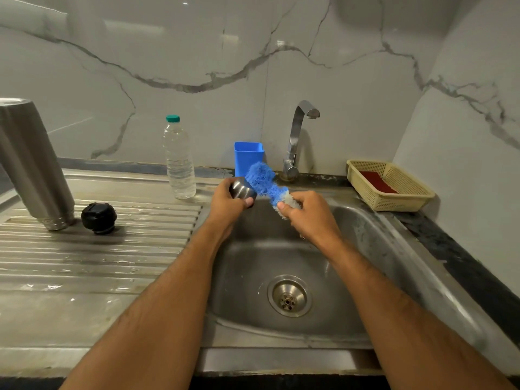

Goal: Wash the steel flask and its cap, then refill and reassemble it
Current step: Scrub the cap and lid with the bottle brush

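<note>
Over the sink basin (351,249), the left hand (228,202) grips a steel cap (240,188) while the right hand (308,213) clutches a blue-and-white bottle brush (263,180) against it.

1. Home kitchen, sink area.
2. Stainless steel sink (408,237) with ribbed drainboard (98,249) on its left side; drain strainer (289,296) in the basin.
3. Chrome tap (295,139) at the sink's back edge.
4. Marble-look wall tiles (197,52) behind; dark stone countertop (464,266) along the right edge.
5. Perforated basket (394,198) holding a red scrub pad (377,182), back right corner.
</note>
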